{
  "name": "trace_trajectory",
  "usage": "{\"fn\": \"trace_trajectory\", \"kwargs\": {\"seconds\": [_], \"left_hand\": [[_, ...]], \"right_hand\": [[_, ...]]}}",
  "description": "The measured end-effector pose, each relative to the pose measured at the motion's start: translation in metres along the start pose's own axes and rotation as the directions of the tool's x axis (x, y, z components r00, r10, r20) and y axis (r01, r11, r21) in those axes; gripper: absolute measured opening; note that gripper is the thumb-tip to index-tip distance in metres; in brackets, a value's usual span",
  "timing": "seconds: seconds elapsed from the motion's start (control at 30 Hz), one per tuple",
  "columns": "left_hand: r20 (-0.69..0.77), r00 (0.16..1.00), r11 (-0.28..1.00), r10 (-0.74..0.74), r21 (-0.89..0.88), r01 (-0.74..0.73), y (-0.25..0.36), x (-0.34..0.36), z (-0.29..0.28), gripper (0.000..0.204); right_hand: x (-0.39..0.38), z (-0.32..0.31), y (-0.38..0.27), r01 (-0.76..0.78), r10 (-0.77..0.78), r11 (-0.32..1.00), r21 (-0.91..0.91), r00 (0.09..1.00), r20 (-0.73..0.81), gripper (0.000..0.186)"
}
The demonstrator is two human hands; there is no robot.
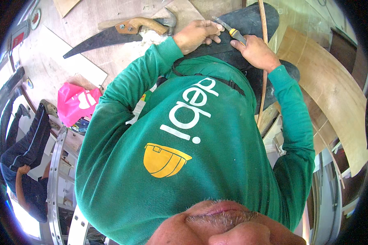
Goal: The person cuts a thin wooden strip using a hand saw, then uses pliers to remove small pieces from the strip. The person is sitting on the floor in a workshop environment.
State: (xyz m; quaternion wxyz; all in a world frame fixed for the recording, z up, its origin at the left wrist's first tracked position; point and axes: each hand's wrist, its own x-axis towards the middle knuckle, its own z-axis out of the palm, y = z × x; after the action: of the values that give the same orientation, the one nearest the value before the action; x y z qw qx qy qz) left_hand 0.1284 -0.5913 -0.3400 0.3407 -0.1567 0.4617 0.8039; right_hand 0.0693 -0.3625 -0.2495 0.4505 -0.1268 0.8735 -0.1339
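My right hand [258,52] is closed around the grey-and-yellow handle of a slim bladed hand tool [234,32], its narrow blade pointing up and left. Just left of that blade is my left hand [198,36], its fingers loosely bent and apart, one fingertip at or very near the blade. I cannot tell whether they touch. Both hands are over my dark-trousered legs [253,18]. A long thin wooden strip [263,24] runs past my right hand and partly behind it. Left of my left hand lies a handsaw [104,41] with a wooden handle, beside a hammer [169,19].
A white panel [71,55] and a pink bag [75,104] lie to the left. A metal ladder [55,179] stands lower left, near another person in dark clothing [26,149]. A large curved-looking plywood sheet [327,77] is at the right.
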Motion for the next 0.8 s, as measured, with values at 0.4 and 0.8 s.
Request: {"fn": "trace_trajectory", "kwargs": {"seconds": [0.4, 0.8], "left_hand": [[-0.039, 0.997, 0.98, -0.062, 0.185, 0.068, 0.013, -0.003, 0.017, 0.03], [0.085, 0.988, 0.985, -0.13, -0.1, 0.139, 0.026, -0.005, 0.001, 0.019]], "right_hand": [[-0.03, 0.003, 0.009, -0.069, 0.073, 0.996, 0.059, 0.996, -0.054, 0.062], [-0.055, 0.016, 0.024, 0.014, -0.005, 0.907, 0.42, 1.0, -0.024, 0.05]]}}
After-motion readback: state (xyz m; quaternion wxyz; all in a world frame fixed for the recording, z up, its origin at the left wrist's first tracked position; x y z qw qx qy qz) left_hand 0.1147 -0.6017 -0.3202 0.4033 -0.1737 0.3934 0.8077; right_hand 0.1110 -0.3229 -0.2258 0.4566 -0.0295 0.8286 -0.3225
